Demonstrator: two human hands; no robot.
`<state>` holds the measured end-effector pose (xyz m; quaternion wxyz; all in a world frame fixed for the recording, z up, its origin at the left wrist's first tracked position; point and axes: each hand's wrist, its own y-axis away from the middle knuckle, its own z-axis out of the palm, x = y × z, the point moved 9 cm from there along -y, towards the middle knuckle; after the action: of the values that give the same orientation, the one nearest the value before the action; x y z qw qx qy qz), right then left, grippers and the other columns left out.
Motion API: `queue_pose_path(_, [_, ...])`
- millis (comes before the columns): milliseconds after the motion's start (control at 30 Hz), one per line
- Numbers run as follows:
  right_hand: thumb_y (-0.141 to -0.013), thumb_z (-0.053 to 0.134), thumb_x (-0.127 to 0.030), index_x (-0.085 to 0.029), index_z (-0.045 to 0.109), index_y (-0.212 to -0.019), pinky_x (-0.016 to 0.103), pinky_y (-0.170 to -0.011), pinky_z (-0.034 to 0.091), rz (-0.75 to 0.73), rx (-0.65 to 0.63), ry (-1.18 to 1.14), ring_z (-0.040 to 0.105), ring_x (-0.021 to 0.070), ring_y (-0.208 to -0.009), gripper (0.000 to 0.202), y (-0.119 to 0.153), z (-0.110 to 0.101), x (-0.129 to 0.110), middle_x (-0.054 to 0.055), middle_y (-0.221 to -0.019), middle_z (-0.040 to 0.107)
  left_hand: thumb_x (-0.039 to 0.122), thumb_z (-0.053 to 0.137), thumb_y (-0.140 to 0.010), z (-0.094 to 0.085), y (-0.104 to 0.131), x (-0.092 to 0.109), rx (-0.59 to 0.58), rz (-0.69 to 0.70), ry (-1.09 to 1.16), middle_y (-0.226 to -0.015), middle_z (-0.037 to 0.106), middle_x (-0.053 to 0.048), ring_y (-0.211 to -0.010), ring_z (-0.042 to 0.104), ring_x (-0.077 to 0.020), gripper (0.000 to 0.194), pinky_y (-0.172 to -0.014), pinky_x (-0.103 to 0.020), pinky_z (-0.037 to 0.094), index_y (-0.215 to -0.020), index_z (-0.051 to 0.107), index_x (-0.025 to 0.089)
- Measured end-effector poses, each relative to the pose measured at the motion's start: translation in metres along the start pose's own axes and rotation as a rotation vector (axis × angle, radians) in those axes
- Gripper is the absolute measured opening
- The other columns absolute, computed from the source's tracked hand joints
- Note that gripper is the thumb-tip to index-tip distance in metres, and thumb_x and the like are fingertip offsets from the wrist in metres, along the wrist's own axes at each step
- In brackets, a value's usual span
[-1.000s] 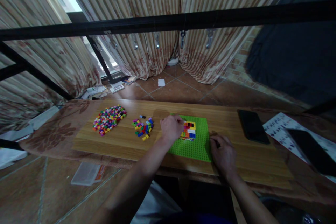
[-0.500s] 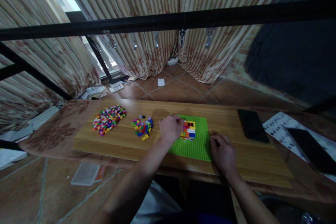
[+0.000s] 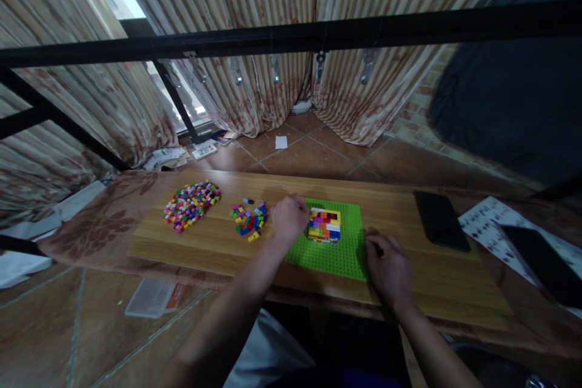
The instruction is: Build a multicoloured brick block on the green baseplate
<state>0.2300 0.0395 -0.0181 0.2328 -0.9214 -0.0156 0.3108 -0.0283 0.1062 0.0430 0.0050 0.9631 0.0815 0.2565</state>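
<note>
A green studded baseplate (image 3: 350, 248) lies on the wooden board, bearing a block of multicoloured bricks (image 3: 324, 226). My left hand (image 3: 290, 218) is over the plate's left edge, just left of the brick block, its fingers drawn together; whatever they hold, if anything, is too small to make out. At the plate's right edge rests my right hand (image 3: 390, 267), fingers curled in, their tips partly hidden. A small loose group of bricks (image 3: 248, 219) lies left of my left hand, and a larger brick pile (image 3: 191, 205) is farther left.
A black phone (image 3: 441, 220) lies on the board's right part. Beyond it are a printed sheet (image 3: 484, 230) and another dark device (image 3: 541, 264). A black metal bar (image 3: 291, 39) crosses above the far side. A clear plastic box (image 3: 149, 298) sits on the floor.
My left hand has moved slightly left, off the brick block, uncovering its left side. My right hand stays at the plate's edge. The whole view has shifted a little.
</note>
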Motion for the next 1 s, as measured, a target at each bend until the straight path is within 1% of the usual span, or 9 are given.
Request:
queue_pose_path(100, [-0.089, 0.047, -0.039, -0.02, 0.067, -0.083, 0.033, -0.072, 0.046, 0.003, -0.001, 0.007, 0.06, 0.0212, -0.078, 0.028, 0.0, 0.0, 0.001, 0.008, -0.089, 0.066, 0.023, 0.053, -0.083, 0.001, 0.0, -0.003, 0.011, 0.021, 0.02, -0.095, 0.075, -0.004, -0.09, 0.068, -0.0178, 0.022, -0.079, -0.024, 0.048, -0.094, 0.072, 0.023])
queue_pose_path(167, [-0.089, 0.047, -0.039, -0.02, 0.067, -0.083, 0.034, -0.072, 0.046, 0.007, 0.01, 0.009, 0.06, 0.0214, -0.078, 0.028, 0.0, 0.0, 0.001, 0.009, -0.089, 0.066, 0.031, 0.053, -0.085, 0.003, 0.001, -0.001, 0.007, 0.042, 0.043, -0.093, 0.075, -0.003, -0.087, 0.068, -0.0181, 0.023, -0.077, -0.025, 0.048, -0.092, 0.073, 0.023])
queue_pose_path(233, [-0.089, 0.047, -0.039, -0.02, 0.068, -0.084, 0.034, -0.072, 0.046, 0.004, 0.016, 0.004, 0.06, 0.0213, -0.078, 0.029, 0.0, -0.001, 0.001, 0.009, -0.089, 0.066, 0.038, 0.055, -0.084, 0.006, 0.002, 0.002, -0.007, 0.044, 0.055, -0.091, 0.075, -0.004, -0.086, 0.068, -0.019, 0.025, -0.076, -0.025, 0.049, -0.09, 0.074, 0.023])
queue_pose_path(333, [-0.089, 0.046, -0.039, -0.021, 0.067, -0.083, 0.034, -0.073, 0.046, -0.007, 0.012, 0.007, 0.061, 0.0215, -0.079, 0.029, 0.0, -0.001, -0.001, 0.008, -0.088, 0.066, 0.041, 0.06, -0.08, 0.009, 0.002, 0.003, -0.03, 0.008, 0.058, -0.091, 0.075, -0.003, -0.087, 0.068, -0.0196, 0.025, -0.075, -0.026, 0.049, -0.091, 0.074, 0.024])
queue_pose_path(467, [-0.089, 0.047, -0.038, -0.02, 0.067, -0.082, 0.034, -0.073, 0.046, -0.003, 0.003, 0.008, 0.061, 0.0212, -0.079, 0.027, 0.0, -0.001, -0.001, 0.008, -0.089, 0.067, 0.04, 0.06, -0.079, 0.012, 0.0, 0.002, -0.065, 0.001, 0.073, -0.089, 0.076, -0.003, -0.084, 0.068, -0.0189, 0.024, -0.072, -0.025, 0.049, -0.089, 0.075, 0.024])
queue_pose_path(667, [-0.089, 0.047, -0.038, -0.02, 0.068, -0.083, 0.033, -0.072, 0.046, 0.012, -0.002, 0.014, 0.061, 0.021, -0.079, 0.028, 0.0, 0.0, 0.002, 0.009, -0.091, 0.066, 0.036, 0.053, -0.084, 0.014, 0.001, 0.003, -0.109, 0.034, 0.047, -0.085, 0.075, -0.003, -0.079, 0.068, -0.0165, 0.026, -0.069, -0.023, 0.048, -0.088, 0.075, 0.023])
queue_pose_path(733, [-0.089, 0.047, -0.039, -0.02, 0.068, -0.084, 0.033, -0.071, 0.045, 0.017, -0.004, 0.02, 0.06, 0.021, -0.079, 0.029, 0.001, 0.001, 0.003, 0.008, -0.091, 0.066, 0.036, 0.051, -0.086, 0.013, 0.003, 0.005, -0.118, 0.042, 0.0, -0.086, 0.075, -0.004, -0.081, 0.068, -0.0171, 0.028, -0.07, -0.024, 0.049, -0.089, 0.075, 0.023])
queue_pose_path(833, [-0.089, 0.046, -0.041, -0.021, 0.068, -0.083, 0.033, -0.071, 0.045, 0.015, -0.004, 0.012, 0.06, 0.0211, -0.079, 0.031, 0.001, 0.001, 0.003, 0.008, -0.091, 0.066, 0.034, 0.048, -0.087, 0.009, 0.007, 0.012, -0.094, 0.074, -0.1, -0.089, 0.075, -0.007, -0.085, 0.069, -0.0198, 0.03, -0.074, -0.026, 0.05, -0.089, 0.075, 0.022])
queue_pose_path(1000, [-0.09, 0.045, -0.042, -0.02, 0.068, -0.083, 0.033, -0.072, 0.046, 0.014, 0.002, 0.02, 0.061, 0.0214, -0.08, 0.032, 0.001, 0.001, 0.003, 0.009, -0.092, 0.066, 0.027, 0.046, -0.087, 0.005, 0.011, 0.024, -0.075, 0.092, -0.238, -0.094, 0.074, -0.014, -0.09, 0.069, -0.0241, 0.031, -0.081, -0.03, 0.051, -0.094, 0.075, 0.018])
